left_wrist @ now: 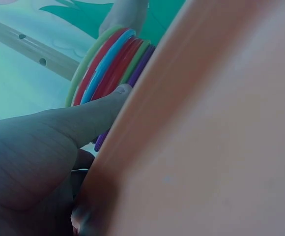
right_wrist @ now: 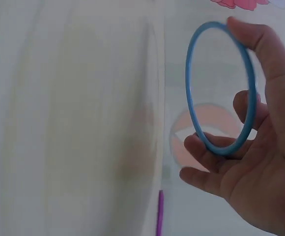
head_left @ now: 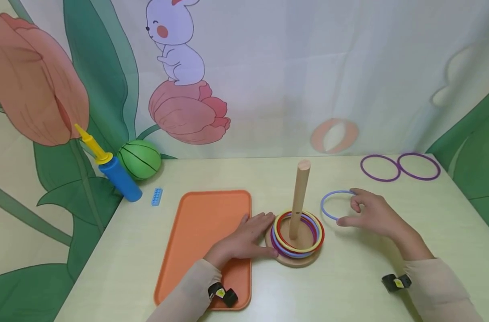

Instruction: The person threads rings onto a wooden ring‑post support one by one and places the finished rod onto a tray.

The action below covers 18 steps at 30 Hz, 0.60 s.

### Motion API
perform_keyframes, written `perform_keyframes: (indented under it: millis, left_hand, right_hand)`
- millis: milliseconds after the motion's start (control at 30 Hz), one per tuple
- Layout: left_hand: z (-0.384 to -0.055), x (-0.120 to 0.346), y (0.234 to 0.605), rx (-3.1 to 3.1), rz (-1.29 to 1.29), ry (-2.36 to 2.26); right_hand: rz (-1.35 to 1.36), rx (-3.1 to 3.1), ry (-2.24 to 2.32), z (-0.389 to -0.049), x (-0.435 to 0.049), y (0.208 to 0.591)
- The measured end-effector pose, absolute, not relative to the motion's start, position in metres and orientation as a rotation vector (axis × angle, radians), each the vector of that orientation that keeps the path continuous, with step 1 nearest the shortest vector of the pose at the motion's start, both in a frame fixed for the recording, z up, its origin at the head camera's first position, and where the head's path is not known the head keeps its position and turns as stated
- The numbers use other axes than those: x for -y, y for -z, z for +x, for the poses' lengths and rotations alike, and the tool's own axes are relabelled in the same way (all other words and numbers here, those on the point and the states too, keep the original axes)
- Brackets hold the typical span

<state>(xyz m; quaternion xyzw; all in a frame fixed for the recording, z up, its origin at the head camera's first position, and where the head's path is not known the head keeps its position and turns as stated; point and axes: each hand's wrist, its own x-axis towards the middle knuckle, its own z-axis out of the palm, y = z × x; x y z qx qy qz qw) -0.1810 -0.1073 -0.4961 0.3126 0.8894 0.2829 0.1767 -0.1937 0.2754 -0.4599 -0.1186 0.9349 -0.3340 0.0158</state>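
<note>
A light blue ring [head_left: 322, 206] is pinched between the thumb and fingers of my right hand [head_left: 371, 214], held to the right of the wooden post [head_left: 300, 192]. In the right wrist view the blue ring [right_wrist: 188, 73] spans from one fingertip to others below. Around the post's foot lies a stack of rings [left_wrist: 110, 69] in yellow, red, blue, green and purple, on a round wooden base [head_left: 295, 263]. My left hand [head_left: 244, 238] lies spread at the stack's left side, thumb and fingertips right at the rings and base.
Beneath the left wrist lies an orange tray [head_left: 242, 290]. Two purple rings [head_left: 381, 180] [head_left: 419, 179] rest at the back right. At the back left are a green ball [head_left: 139, 159], a blue and yellow hand pump [head_left: 119, 178] and a small light blue block [head_left: 157, 197]. A printed curtain [head_left: 268, 89] hangs behind.
</note>
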Motion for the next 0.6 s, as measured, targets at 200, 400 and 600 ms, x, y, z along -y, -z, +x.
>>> perform_keyframes:
  millis: [200, 400, 600]
  left_hand:
    - [-0.181, 0.107, 0.496, -2.517, 0.876, -0.799]
    - [-0.18, 0.107, 0.495, -2.515, 0.878, -0.803]
    - [-0.18, 0.106, 0.494, -2.52, 0.882, -0.8]
  right_hand:
    - [-0.483, -2.95, 1.072, -0.186, -0.272, 0.444]
    - [-0.534, -2.985, 1.09, -0.182, -0.269, 0.424]
    - [-0.596, -3.033, 1.142, -0.177, -0.267, 0.408]
